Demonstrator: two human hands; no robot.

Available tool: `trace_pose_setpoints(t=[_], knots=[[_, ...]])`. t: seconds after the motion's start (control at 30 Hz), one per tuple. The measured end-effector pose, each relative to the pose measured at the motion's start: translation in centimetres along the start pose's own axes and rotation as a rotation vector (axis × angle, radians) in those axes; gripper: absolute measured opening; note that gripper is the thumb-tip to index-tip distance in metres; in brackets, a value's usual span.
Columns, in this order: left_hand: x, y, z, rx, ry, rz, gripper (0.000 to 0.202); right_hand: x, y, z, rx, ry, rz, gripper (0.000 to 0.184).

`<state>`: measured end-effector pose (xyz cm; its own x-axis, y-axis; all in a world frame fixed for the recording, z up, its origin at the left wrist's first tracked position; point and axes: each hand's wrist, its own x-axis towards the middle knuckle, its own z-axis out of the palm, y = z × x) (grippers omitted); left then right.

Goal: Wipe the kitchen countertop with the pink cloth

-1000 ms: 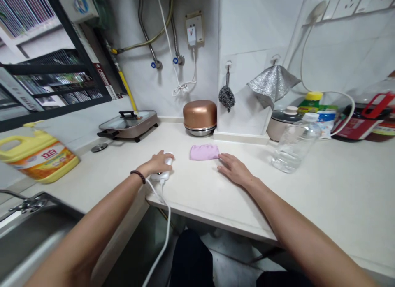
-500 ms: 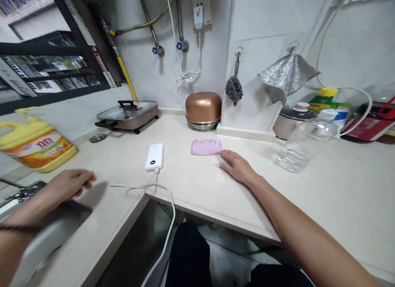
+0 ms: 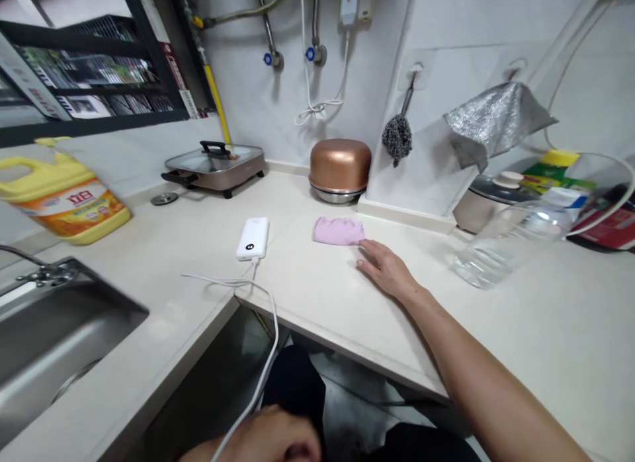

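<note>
My right hand (image 3: 389, 271) lies flat on the white counter (image 3: 347, 303), fingers stretched out, fingertips just short of a folded pink cloth (image 3: 338, 230). It holds nothing. My left hand (image 3: 268, 441) is low at the bottom edge, below the counter, right beside the hanging white cable (image 3: 268, 356). Its fingers are blurred and partly cut off, so I cannot tell whether it grips the cable. The cable runs up to a white power bank (image 3: 253, 238) lying on the counter left of the cloth.
A steel sink (image 3: 54, 336) is at the left, with a yellow detergent jug (image 3: 64, 197) behind it. An electric skillet (image 3: 215, 165), a copper pot (image 3: 340, 167), a rice cooker (image 3: 489, 197) and a clear plastic bottle (image 3: 516, 240) stand along the back.
My left hand let go of the power bank, swung left over the sink, then dropped below the counter by the cable. The right hand stayed put. The view shifted slightly.
</note>
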<state>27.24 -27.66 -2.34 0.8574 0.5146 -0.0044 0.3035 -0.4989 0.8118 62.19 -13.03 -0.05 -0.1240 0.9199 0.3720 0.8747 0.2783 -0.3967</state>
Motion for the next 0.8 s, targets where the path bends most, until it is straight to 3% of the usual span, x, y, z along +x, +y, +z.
trace_pose_setpoints(t=[0.03, 0.07, 0.1, 0.2, 0.27, 0.33, 0.4, 0.5, 0.6, 0.7, 0.8], knots=[[2.3, 1.1, 1.6, -0.001, 0.091, -0.072, 0.030, 0.0, 0.1, 0.0, 0.000, -0.002, 0.000, 0.057], [4.7, 2.4, 3.2, -0.038, 0.087, -0.071, 0.027, 0.1, 0.1, 0.0, 0.001, -0.005, -0.002, 0.057], [7.0, 3.9, 4.6, -0.071, 0.157, -0.050, 0.028, 0.1, 0.1, 0.0, 0.003, -0.009, -0.006, 0.057], [13.2, 8.4, 7.4, -0.140, 0.280, 0.231, 0.032, -0.1, 0.0, -0.1, 0.018, -0.011, -0.014, 0.057], [16.6, 10.8, 6.8, -0.089, 0.342, 0.442, 0.032, -0.4, -0.1, -0.2, 0.040, -0.003, -0.018, 0.056], [19.4, 11.8, 4.0, -0.006, 0.494, 0.637, 0.032, -0.6, -0.1, -0.3, 0.071, 0.027, -0.020, 0.054], [21.7, 11.2, -0.5, 0.062, 0.706, 0.670, 0.032, -0.7, -0.2, -0.3, 0.096, 0.068, -0.020, 0.051], [24.0, 7.5, -8.1, 0.036, 1.062, 0.505, 0.029, -0.6, -0.4, -0.2, 0.100, 0.091, -0.020, 0.049], [25.0, 2.3, -13.8, -0.005, 1.208, 0.365, 0.026, -0.3, -0.6, -0.2, 0.072, 0.047, -0.028, 0.053], [25.4, -2.2, -16.5, -0.042, 1.321, 0.237, 0.024, -0.1, -0.8, -0.3, 0.046, 0.012, -0.014, 0.054], [25.6, -4.6, -17.2, -0.091, 1.381, 0.162, 0.023, -0.3, -1.1, -0.1, 0.045, -0.006, -0.009, 0.054]])
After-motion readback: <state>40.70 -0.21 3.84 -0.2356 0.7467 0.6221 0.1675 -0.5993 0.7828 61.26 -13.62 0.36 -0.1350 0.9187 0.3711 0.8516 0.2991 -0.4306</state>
